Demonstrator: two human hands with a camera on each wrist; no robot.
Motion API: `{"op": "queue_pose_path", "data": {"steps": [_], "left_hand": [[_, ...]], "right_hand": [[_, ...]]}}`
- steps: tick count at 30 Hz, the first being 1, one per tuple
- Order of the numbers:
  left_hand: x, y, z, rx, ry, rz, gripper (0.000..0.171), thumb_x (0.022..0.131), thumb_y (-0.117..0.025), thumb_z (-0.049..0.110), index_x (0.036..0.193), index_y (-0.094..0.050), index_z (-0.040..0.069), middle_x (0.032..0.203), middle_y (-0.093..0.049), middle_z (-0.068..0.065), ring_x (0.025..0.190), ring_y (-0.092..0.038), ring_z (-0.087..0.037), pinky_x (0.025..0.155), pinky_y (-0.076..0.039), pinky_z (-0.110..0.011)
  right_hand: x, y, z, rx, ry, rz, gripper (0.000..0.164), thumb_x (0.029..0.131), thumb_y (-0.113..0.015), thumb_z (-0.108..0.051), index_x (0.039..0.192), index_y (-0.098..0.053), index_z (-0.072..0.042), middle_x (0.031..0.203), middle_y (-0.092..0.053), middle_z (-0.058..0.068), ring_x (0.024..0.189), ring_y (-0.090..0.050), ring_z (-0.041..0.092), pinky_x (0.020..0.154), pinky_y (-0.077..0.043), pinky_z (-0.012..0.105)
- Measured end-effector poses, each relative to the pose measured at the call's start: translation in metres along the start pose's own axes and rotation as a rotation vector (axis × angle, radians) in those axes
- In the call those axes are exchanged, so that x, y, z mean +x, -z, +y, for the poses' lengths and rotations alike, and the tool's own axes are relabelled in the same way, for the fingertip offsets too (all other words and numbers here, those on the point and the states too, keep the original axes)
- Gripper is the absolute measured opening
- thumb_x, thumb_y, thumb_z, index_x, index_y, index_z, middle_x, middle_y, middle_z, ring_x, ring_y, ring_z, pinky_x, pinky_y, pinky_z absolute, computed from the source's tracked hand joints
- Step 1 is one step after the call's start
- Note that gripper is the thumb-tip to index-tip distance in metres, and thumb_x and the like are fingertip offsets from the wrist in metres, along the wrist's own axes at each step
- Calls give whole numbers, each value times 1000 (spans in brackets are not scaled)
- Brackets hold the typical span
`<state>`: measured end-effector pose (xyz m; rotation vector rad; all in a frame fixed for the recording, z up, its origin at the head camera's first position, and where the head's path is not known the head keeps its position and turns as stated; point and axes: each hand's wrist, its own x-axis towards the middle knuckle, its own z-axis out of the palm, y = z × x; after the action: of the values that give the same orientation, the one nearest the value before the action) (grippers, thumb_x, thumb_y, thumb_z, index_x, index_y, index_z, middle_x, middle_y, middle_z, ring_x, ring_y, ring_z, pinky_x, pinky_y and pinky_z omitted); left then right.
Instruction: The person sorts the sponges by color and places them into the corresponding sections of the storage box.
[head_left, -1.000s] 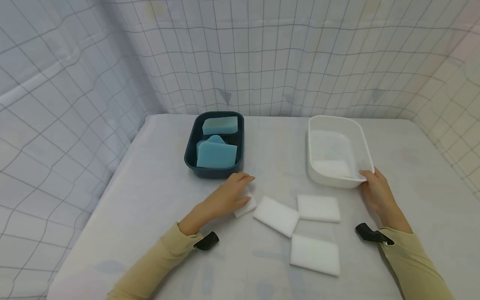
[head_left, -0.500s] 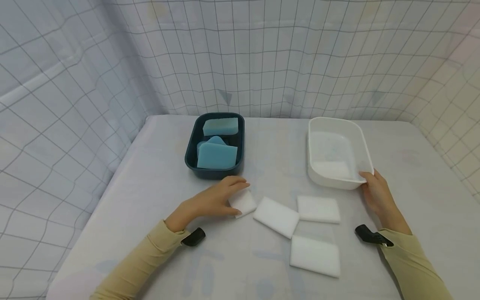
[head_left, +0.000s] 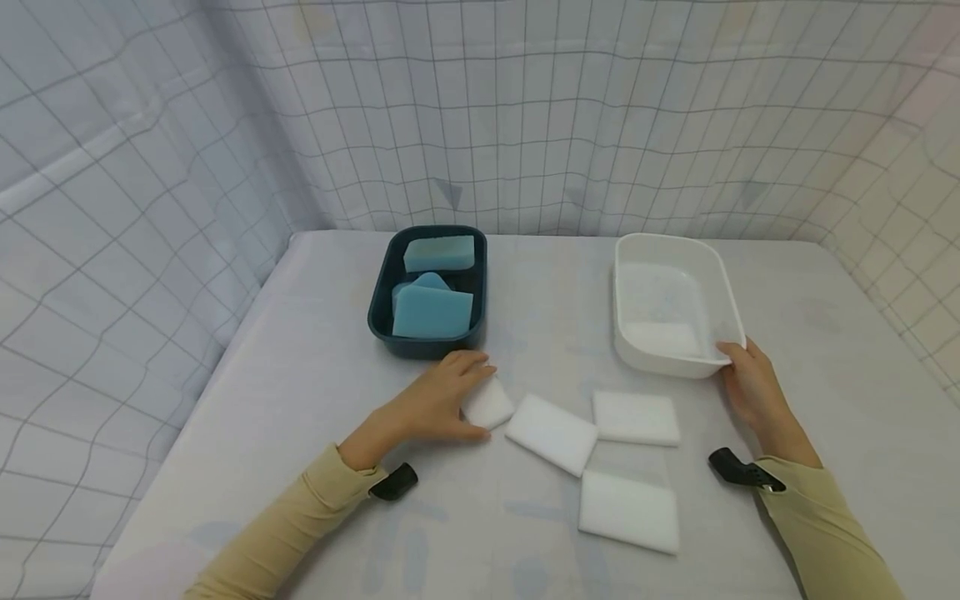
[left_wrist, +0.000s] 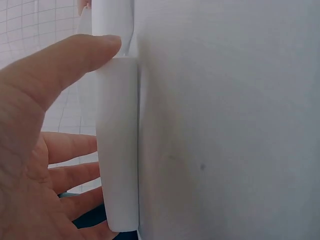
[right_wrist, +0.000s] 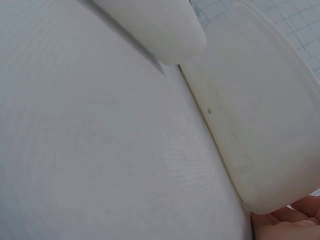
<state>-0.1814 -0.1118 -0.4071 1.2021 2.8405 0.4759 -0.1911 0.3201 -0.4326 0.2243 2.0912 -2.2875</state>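
Note:
My left hand (head_left: pixel 438 398) spreads over a white sponge (head_left: pixel 489 404), its thumb on the near side and fingers on the far side. In the left wrist view the thumb tip lies by one end of that sponge (left_wrist: pixel 119 145); whether it presses there is hard to tell. Several more white sponges (head_left: pixel 553 433) lie flat on the table to its right. My right hand (head_left: pixel 757 392) grips the near right corner of a white plastic tub (head_left: pixel 626 346), thumb over the rim. A pale flat block, seemingly another white sponge (head_left: pixel 660 337), is inside the tub.
A dark teal tub (head_left: pixel 375 321) holding several blue sponges (head_left: pixel 433 312) stands just beyond my left hand. White cloth with a grid pattern (head_left: pixel 525 125) hangs behind the table and at both sides. A pale cloth (head_left: pixel 300 400) covers the tabletop.
My left hand first drew back to the left, uncovering the white sponge, then shifted slightly right again with the thumb at its near edge. My right hand and the white tub stay put.

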Motion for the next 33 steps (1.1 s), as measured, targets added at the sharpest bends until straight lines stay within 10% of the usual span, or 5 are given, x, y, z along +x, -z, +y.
{"op": "queue_pose_path", "data": {"steps": [33], "left_hand": [[-3, 4, -7, -121, 84, -27, 80, 74, -76, 41, 138, -44, 5, 147, -31, -17, 131, -35, -30, 102, -43, -43]], "right_hand": [[1, -2, 2, 24, 19, -14, 67, 100, -38, -23, 151, 3, -8, 159, 5, 2, 146, -1, 14, 120, -2, 27]]}}
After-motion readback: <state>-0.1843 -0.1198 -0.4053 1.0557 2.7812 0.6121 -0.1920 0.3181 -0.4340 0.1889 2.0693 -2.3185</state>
